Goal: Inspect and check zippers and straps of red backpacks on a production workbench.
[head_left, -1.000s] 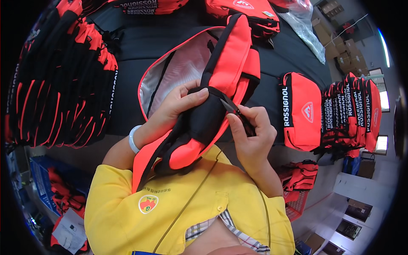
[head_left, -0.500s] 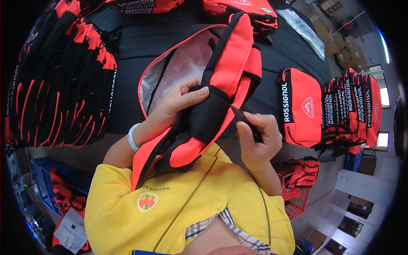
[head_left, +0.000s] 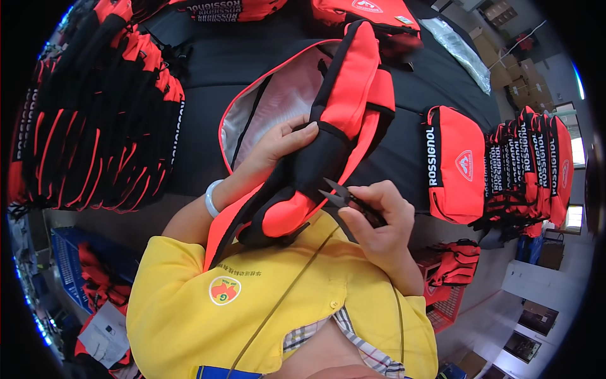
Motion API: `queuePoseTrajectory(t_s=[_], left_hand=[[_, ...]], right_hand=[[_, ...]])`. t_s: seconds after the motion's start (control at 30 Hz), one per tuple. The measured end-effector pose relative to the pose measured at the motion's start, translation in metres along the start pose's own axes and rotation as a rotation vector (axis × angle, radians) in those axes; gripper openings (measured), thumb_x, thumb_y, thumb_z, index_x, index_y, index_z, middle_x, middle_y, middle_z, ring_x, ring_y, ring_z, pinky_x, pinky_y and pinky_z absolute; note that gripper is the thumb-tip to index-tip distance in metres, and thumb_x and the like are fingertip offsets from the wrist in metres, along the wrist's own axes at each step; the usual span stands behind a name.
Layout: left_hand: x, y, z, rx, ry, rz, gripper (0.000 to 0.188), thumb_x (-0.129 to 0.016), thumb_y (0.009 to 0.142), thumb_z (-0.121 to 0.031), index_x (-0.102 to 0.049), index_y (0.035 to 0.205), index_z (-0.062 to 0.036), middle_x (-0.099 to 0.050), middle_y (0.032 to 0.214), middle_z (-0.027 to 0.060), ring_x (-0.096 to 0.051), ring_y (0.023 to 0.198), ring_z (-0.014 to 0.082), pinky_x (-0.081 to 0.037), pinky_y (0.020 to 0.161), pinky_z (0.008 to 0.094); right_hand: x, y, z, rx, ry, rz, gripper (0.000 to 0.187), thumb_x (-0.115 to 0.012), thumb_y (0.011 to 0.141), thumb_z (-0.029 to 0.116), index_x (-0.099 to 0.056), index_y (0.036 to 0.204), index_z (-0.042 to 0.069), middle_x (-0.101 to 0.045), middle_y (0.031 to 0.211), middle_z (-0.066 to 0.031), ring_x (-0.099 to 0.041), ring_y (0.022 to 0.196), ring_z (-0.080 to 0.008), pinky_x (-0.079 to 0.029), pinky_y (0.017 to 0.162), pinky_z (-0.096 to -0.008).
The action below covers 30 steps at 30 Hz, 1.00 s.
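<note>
A red and black bag [head_left: 348,95] is held up against my front, its opened flap showing a pale lining [head_left: 281,104]. My left hand [head_left: 281,145] is closed on the bag's black middle part, thumb on top. In my closed right hand [head_left: 384,218] is a pair of dark thread snips [head_left: 344,196]. Their two pointed blades are spread apart and face the black part, close to its lower right edge. Whether the tips touch the fabric I cannot tell. A red padded end [head_left: 285,218] of the bag hangs below the snips.
Black and red bags [head_left: 95,132] stand packed in a row at the left of the black-covered table [head_left: 208,66]. Similar red bags [head_left: 457,164] stand at the right, others lie at the far edge. Clear plastic [head_left: 457,54] lies far right. A blue crate [head_left: 66,265] and red crate [head_left: 447,309] sit below.
My right hand has moved the snips down along the bag's edge, and their blades now show spread apart. My left hand keeps its hold. The whole view has shifted slightly.
</note>
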State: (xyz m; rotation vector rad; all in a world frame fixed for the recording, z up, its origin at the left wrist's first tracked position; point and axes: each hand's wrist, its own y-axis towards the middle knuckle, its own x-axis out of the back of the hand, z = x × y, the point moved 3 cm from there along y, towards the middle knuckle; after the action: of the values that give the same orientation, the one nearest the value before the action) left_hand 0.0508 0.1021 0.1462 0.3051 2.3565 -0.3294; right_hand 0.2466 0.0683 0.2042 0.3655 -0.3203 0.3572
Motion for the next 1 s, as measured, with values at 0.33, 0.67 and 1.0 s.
queuePoseTrajectory(t_s=[0.33,0.67,1.0], left_hand=[[0.009,0.004,0.004,-0.021,0.045,-0.002,0.037,-0.06,0.096,-0.025,-0.053,0.121,0.0021,-0.064,0.108,0.0058,-0.064,0.09,0.0086,-0.052,0.079,0.0212],[0.006,0.003,0.005,-0.055,0.022,0.045,0.039,-0.061,0.095,-0.025,-0.053,0.122,0.002,-0.064,0.108,0.0058,-0.064,0.092,0.0095,-0.052,0.082,0.0226],[0.002,0.001,0.005,-0.028,0.01,0.033,0.037,-0.061,0.095,-0.024,-0.053,0.12,0.0015,-0.065,0.106,0.0054,-0.065,0.09,0.0085,-0.053,0.08,0.0215]], right_hand=[[-0.011,0.0,0.004,0.126,-0.103,-0.014,0.026,-0.082,0.076,0.015,-0.062,0.086,0.001,-0.059,0.061,-0.002,-0.051,0.046,-0.0071,-0.04,0.044,-0.0206],[-0.005,-0.005,-0.001,0.242,-0.044,-0.14,0.025,-0.082,0.074,0.011,-0.061,0.083,0.001,-0.058,0.06,-0.0034,-0.05,0.045,-0.0077,-0.038,0.044,-0.0212],[-0.011,-0.008,-0.002,0.167,-0.053,-0.078,0.024,-0.082,0.076,0.012,-0.062,0.083,0.0,-0.059,0.061,-0.0026,-0.049,0.045,-0.0067,-0.038,0.044,-0.0202]])
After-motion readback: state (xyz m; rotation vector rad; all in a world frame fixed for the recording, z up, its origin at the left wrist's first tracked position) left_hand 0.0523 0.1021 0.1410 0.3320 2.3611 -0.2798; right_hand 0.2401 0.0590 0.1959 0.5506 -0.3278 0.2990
